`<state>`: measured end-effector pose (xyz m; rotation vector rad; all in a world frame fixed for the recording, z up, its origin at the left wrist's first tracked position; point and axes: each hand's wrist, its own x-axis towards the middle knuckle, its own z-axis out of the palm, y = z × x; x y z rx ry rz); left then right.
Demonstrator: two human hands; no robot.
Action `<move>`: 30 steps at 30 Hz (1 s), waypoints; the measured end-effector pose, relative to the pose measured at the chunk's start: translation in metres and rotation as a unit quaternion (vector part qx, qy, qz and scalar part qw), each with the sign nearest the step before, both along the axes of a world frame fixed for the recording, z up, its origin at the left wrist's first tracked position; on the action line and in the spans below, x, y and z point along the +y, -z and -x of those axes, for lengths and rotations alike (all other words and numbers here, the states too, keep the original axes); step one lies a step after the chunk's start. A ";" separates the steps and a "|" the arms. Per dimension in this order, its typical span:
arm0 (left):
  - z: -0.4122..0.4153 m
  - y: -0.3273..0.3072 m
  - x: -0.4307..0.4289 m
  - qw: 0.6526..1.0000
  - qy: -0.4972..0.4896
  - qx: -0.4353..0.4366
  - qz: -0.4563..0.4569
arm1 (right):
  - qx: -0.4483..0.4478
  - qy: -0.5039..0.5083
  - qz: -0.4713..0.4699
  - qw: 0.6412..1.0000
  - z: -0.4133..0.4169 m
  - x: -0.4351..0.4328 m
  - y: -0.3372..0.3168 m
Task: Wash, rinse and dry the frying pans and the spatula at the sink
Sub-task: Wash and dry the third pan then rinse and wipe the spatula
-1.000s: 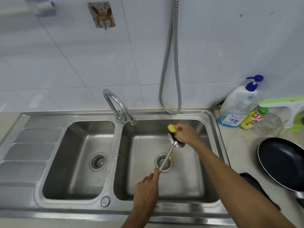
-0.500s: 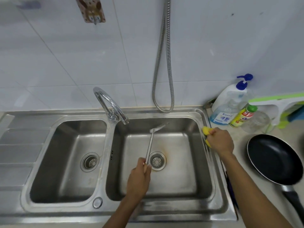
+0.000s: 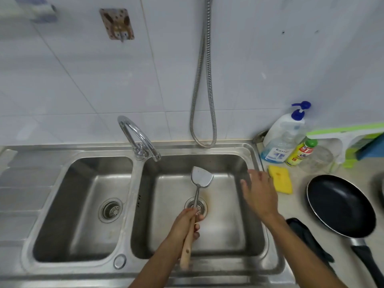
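My left hand (image 3: pixel 185 225) grips the wooden handle of a steel spatula (image 3: pixel 201 179), whose blade points away from me over the right sink basin (image 3: pixel 255 235), below the tap spout. My right hand (image 3: pixel 259 192) hovers open and empty over the basin's right rim. A yellow sponge (image 3: pixel 280 178) lies on the counter just right of it, untouched. A black frying pan (image 3: pixel 340 204) rests on the counter at the right, handle toward me. No water runs from the tap (image 3: pixel 139 138).
The left basin (image 3: pixel 62 235) holds nothing. A pump soap bottle (image 3: pixel 284 132), a yellow detergent bottle (image 3: pixel 301 151) and a clear glass stand behind the sponge. A dark cloth (image 3: pixel 307 238) lies by the sink's right edge. A metal hose (image 3: pixel 203 90) hangs on the tiled wall.
My right hand carried the sponge off the spatula blade to the counter and let it go. It now moves back over the basin, empty. The left hand turned the spatula blade face up.
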<state>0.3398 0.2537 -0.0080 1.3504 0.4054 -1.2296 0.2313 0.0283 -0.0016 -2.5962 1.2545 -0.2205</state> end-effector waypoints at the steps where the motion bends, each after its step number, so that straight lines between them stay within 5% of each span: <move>1: 0.000 -0.003 -0.002 1.000 0.001 0.004 0.002 | -0.014 -0.015 -0.086 0.996 -0.007 0.025 -0.004; 3: -0.002 -0.007 -0.004 1.000 0.016 0.001 0.008 | -0.014 -0.004 -0.310 0.951 -0.017 0.071 -0.011; 5: -0.005 -0.010 -0.006 0.999 0.042 -0.012 0.002 | -0.026 0.037 -0.505 0.862 -0.023 0.106 -0.014; 7: -0.009 -0.012 -0.006 0.999 0.037 0.000 -0.002 | -0.048 0.060 -0.586 0.807 -0.028 0.130 -0.014; 10: -0.013 -0.013 -0.007 0.999 0.038 -0.006 -0.018 | -0.078 0.067 -0.575 0.811 -0.037 0.154 -0.012; 12: -0.016 -0.011 -0.009 0.979 0.126 -0.137 -0.076 | -0.093 0.058 -0.533 0.839 -0.037 0.159 -0.009; 13: -0.021 -0.004 -0.008 0.937 0.195 -0.253 -0.141 | -0.096 0.053 -0.518 0.849 -0.036 0.158 -0.009; 16: -0.062 -0.002 -0.008 0.667 0.278 -0.585 -0.368 | -0.101 0.074 -0.527 0.841 -0.024 0.154 -0.010; 19: -0.132 -0.024 -0.014 0.526 0.274 -0.707 -0.385 | -0.098 0.089 -0.538 0.833 -0.010 0.148 -0.009; 23: -0.211 -0.044 -0.013 0.430 0.390 -0.703 -0.411 | -0.091 0.080 -0.551 0.826 -0.005 0.141 -0.009; 30: -0.223 -0.042 -0.011 0.417 0.423 -0.658 -0.463 | -0.099 0.081 -0.590 0.797 -0.014 0.146 -0.015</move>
